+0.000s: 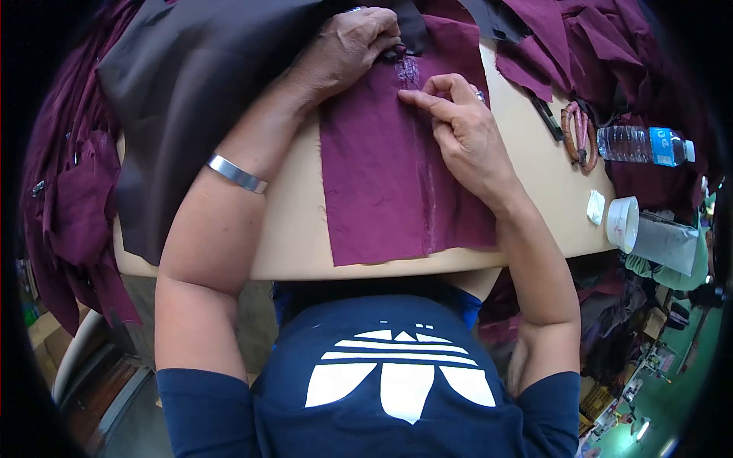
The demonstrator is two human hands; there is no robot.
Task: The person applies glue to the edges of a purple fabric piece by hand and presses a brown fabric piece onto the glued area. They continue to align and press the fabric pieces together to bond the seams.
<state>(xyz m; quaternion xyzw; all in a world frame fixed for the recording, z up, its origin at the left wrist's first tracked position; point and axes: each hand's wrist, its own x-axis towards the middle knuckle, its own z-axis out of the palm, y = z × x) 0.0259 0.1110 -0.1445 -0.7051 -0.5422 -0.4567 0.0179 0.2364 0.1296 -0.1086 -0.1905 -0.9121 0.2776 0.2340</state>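
A maroon fabric panel (370, 175) lies on the table, with a seam running down it and whitish marks near the seam's upper end. My left hand (355, 46) is closed at the panel's top, its fingers pinching fabric where a dark piece meets the maroon. Exactly which layer it grips is partly hidden. My right hand (466, 130) rests on the panel right of the seam. Its index finger stretches out to touch the cloth beside the whitish marks, the other fingers are loosely bent, and nothing shows in it. A large dark fabric piece (183, 114) spreads under my left forearm.
At the right lie scissors with wrapped handles (582, 137), a water bottle (637, 145) on its side, a small white piece (595, 207) and a white round container (624, 224). Maroon cloth is heaped at left (72, 206) and upper right (580, 46). The table edge (366, 271) is near my body.
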